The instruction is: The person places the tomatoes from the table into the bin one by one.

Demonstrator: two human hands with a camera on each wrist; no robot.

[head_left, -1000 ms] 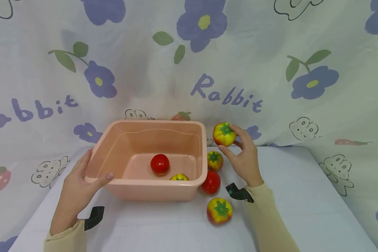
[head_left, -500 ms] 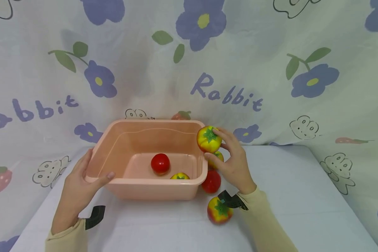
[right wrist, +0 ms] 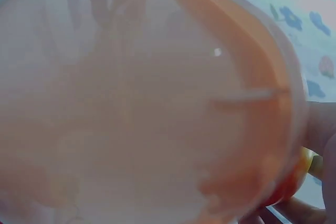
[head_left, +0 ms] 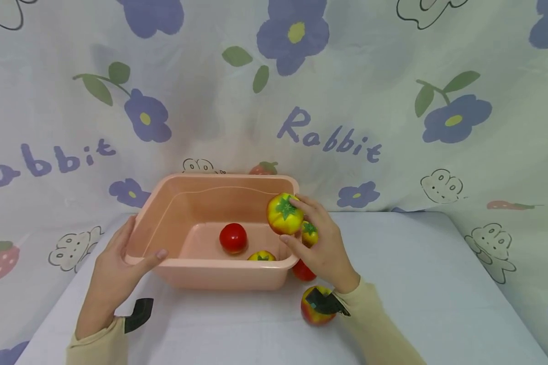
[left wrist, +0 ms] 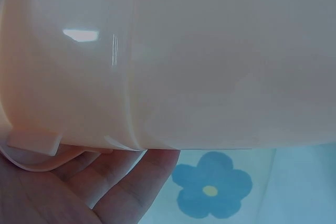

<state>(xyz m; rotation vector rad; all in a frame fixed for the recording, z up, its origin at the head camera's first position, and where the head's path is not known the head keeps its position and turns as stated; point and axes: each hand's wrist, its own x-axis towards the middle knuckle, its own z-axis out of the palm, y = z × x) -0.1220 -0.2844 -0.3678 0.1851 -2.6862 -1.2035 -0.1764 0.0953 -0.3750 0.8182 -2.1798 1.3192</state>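
White table (head_left: 438, 284) is carrying a pink tub (head_left: 219, 274). Right hand (head_left: 321, 248) is pinching a yellow-red tomato (head_left: 284, 214) in its fingertips, hovering over the tub's right rim. Left hand (head_left: 114, 268) is gripping the tub's left wall, thumb hooked inside. Red tomato (head_left: 233, 237) is sitting inside the tub.

Your tub (head_left: 219, 276) sits on the counter (head_left: 438, 284), left of centre. In it lie two tomatoes: one (head_left: 233, 238) mid-floor, another (head_left: 261, 256) against the near wall. Your left hand (head_left: 118, 263) is at its left near corner. Your right hand (head_left: 319, 243) holds a tomato (head_left: 284, 220) above the right rim. Three more tomatoes lie just right of the tub.
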